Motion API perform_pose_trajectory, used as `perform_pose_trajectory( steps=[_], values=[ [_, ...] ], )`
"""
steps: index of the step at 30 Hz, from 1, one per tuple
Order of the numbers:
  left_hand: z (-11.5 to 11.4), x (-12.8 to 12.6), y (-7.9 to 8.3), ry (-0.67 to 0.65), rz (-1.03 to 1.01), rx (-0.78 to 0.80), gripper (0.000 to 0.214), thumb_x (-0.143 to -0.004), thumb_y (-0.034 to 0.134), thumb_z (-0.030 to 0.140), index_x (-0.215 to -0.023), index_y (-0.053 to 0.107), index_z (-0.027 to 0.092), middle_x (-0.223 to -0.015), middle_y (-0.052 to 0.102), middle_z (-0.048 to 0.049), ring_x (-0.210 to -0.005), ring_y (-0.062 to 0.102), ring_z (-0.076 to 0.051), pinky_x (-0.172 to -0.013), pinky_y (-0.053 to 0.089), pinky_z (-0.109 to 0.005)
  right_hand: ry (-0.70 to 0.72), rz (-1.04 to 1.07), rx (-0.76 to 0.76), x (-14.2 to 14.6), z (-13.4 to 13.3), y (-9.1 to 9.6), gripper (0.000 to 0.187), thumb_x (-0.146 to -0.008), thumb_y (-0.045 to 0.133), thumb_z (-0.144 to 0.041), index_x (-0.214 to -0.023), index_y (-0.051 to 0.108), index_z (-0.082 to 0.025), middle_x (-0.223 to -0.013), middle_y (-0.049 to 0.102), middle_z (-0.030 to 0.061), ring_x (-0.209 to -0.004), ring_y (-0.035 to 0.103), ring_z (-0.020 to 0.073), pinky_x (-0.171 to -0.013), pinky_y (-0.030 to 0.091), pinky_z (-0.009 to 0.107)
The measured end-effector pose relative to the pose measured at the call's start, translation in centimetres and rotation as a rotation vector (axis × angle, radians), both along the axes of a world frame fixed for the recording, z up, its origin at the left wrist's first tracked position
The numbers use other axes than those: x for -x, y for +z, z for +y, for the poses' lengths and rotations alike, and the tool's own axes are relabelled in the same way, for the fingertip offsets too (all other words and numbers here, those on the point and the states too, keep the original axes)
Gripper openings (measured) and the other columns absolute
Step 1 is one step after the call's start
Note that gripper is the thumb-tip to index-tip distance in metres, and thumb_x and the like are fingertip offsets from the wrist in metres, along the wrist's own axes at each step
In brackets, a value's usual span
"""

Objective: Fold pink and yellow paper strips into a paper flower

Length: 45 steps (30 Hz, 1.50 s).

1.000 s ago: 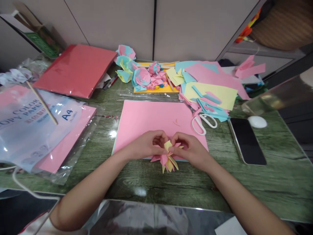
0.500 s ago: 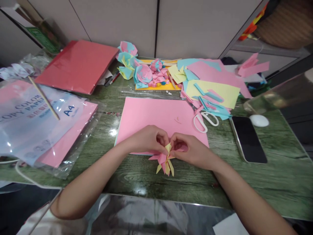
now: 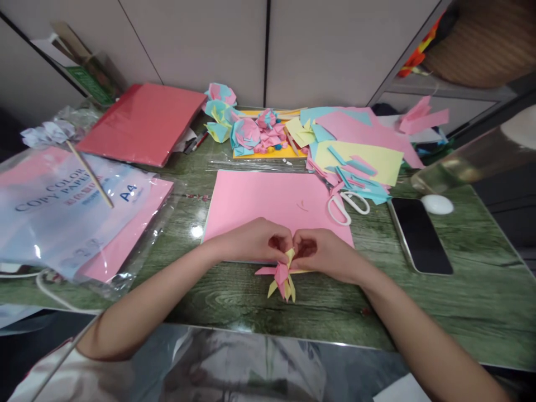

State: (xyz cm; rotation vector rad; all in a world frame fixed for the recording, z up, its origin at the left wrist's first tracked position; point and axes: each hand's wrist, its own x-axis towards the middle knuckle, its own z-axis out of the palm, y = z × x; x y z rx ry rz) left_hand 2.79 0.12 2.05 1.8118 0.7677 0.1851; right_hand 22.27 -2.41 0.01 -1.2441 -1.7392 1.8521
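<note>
A pink and yellow folded paper flower [image 3: 282, 276] with pointed strips is held between my two hands, over the near edge of a pink paper sheet [image 3: 259, 201]. My left hand [image 3: 263, 240] pinches it from the left with thumb and fingers closed. From the right, my right hand [image 3: 319, 251] grips its yellow upper part, fingertips almost touching those of the left. The fingers cover the top of the flower. White-handled scissors [image 3: 347, 206] lie at the sheet's right corner, with blades partly hidden among paper strips.
A phone [image 3: 421, 234] and a white mouse [image 3: 438, 204] lie to the right. Coloured paper scraps [image 3: 360, 156] and finished paper flowers [image 3: 247, 134] spread along the back. At left are a bag of copy paper [image 3: 75, 218] and a red paper stack [image 3: 144, 123].
My hands have drawn closer together at the top of the flower, still pinching it. The camera view has shifted slightly.
</note>
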Motion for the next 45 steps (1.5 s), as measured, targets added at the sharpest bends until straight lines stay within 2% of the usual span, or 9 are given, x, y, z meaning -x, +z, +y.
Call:
perform_pose_trajectory(
  steps=[7,15,26,33,40,45],
  values=[
    [0.3,0.3,-1.2,0.052,-0.035,0.153,0.017,-0.07,0.062,0.028,-0.08,0.06,0.015,-0.073,0.061,-0.0003,-0.067,0.052,-0.011,-0.059,0.038,-0.022,-0.051,-0.063,-0.001,0.0,0.5,0.0,0.02,-0.062,0.069,-0.032,-0.063,0.056,-0.017,-0.061,0.056,-0.0029,-0.056,0.05,0.0092,-0.054,0.039,0.023],
    [0.1,0.3,-1.4,0.115,-0.066,0.248,0.014,-0.071,0.059,0.025,-0.08,0.058,0.015,-0.074,0.059,-0.0004,-0.066,0.05,-0.01,-0.062,0.039,-0.023,-0.096,-0.085,0.06,0.2,0.6,-0.1,0.019,-0.06,0.071,-0.028,-0.061,0.056,-0.016,-0.06,0.057,-0.0031,-0.056,0.05,0.0081,-0.051,0.038,0.02],
    [-0.3,0.4,-2.0,0.204,-0.154,0.221,0.009,-0.07,0.058,0.015,-0.078,0.054,0.015,-0.072,0.055,0.0018,-0.066,0.05,-0.009,-0.062,0.039,-0.021,-0.123,-0.064,0.014,0.2,0.7,-0.2,0.017,-0.068,0.065,-0.033,-0.067,0.059,-0.017,-0.065,0.06,-0.0008,-0.061,0.055,0.0105,-0.057,0.043,0.023],
    [-0.3,0.1,-2.1,0.244,-0.178,0.237,0.02,-0.072,0.06,0.033,-0.073,0.054,0.014,-0.069,0.055,0.0017,-0.063,0.049,-0.008,-0.06,0.039,-0.021,-0.124,-0.012,-0.012,0.4,0.6,-0.5,0.02,-0.07,0.064,-0.037,-0.071,0.057,-0.018,-0.067,0.06,-0.0012,-0.064,0.056,0.0116,-0.06,0.044,0.023],
    [-0.2,0.1,-2.3,0.243,-0.184,0.232,0.015,-0.073,0.06,0.028,-0.073,0.055,0.014,-0.068,0.057,0.0014,-0.063,0.05,-0.008,-0.061,0.04,-0.022,-0.109,-0.016,-0.023,0.4,0.5,-0.9,0.02,-0.072,0.063,-0.038,-0.073,0.056,-0.019,-0.069,0.059,-0.0011,-0.065,0.056,0.0115,-0.061,0.044,0.024],
    [-0.4,0.0,-2.3,0.259,-0.192,0.203,0.018,-0.074,0.06,0.031,-0.072,0.055,0.014,-0.066,0.056,0.0016,-0.062,0.05,-0.008,-0.06,0.039,-0.022,-0.1,-0.026,-0.032,0.4,0.4,-0.8,0.02,-0.073,0.062,-0.038,-0.073,0.056,-0.019,-0.069,0.059,-0.0009,-0.065,0.055,0.0113,-0.06,0.043,0.023]
  ],
)
